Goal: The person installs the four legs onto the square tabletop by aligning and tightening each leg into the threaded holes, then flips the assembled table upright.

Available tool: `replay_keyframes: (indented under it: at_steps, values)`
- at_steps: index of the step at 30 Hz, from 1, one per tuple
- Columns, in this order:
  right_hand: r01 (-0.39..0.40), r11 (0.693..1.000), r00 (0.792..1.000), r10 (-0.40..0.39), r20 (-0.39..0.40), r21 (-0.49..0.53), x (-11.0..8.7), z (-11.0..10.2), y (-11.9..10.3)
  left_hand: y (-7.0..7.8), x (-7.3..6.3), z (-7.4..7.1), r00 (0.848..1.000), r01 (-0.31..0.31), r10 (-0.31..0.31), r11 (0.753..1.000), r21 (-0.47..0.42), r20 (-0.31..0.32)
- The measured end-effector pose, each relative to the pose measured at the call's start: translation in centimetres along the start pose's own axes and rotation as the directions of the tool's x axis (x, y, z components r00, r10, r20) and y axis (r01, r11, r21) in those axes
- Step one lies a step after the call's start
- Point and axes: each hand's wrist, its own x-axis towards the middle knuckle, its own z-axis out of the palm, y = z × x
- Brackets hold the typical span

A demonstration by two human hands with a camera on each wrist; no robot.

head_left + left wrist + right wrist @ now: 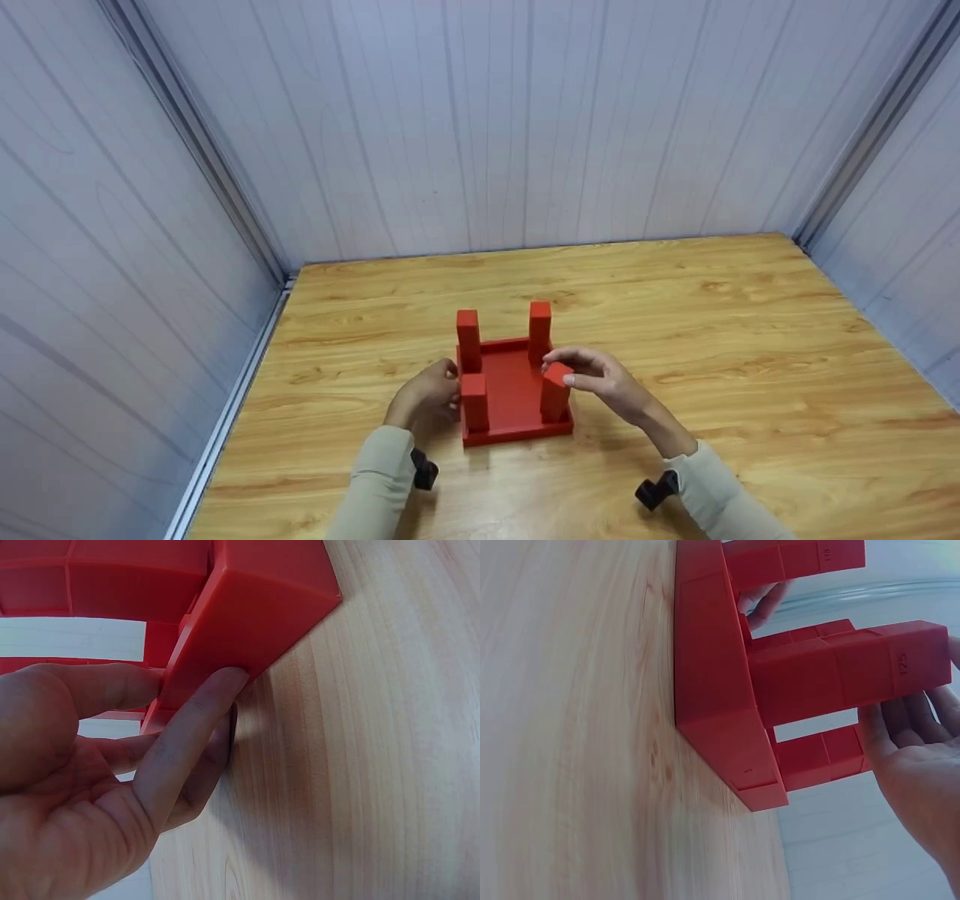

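Observation:
A shallow red tray (514, 386) lies on the wooden table, with a red block post upright at each corner. In the head view, my left hand (433, 386) is at the tray's left side; the left wrist view shows its thumb and fingers pinching the side wall (240, 622). My right hand (607, 382) holds the top of the near right post (555, 397) between thumb and fingers. Beside my left hand stands the near left post (475, 405). Behind are the far left post (468, 341) and the far right post (539, 330).
The wood-grain table (712, 337) runs back to a pale panelled wall (525, 135). Another panel (112, 262) rises along the left side, with a metal rail at its foot. Black devices (425, 470) are strapped at both wrists over light sleeves.

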Motion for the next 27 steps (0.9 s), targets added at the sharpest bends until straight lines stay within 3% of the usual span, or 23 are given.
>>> replay_keyframes:
  at_steps: [7,15,22,27]
  values:
    - [-0.068,0.995,0.996,0.064,-0.058,-0.074,-0.20,-0.06,-0.01,-0.21,0.07,0.06,1.000,-0.020,0.020,1.000,-0.010,0.006]
    - [-0.037,0.987,0.995,0.022,-0.095,-0.157,-0.13,0.10,0.14,-0.18,0.00,0.07,1.000,-0.016,0.017,0.999,-0.027,0.021]
    - [-0.014,0.970,0.990,-0.021,-0.143,-0.243,-0.10,0.59,-0.01,-0.03,-0.01,-0.10,1.000,-0.029,0.029,0.995,0.098,-0.004]
    - [-0.023,0.967,0.990,-0.013,-0.143,-0.252,-0.10,0.61,-0.16,0.03,-0.01,-0.05,1.000,-0.020,0.020,0.998,0.066,0.012]
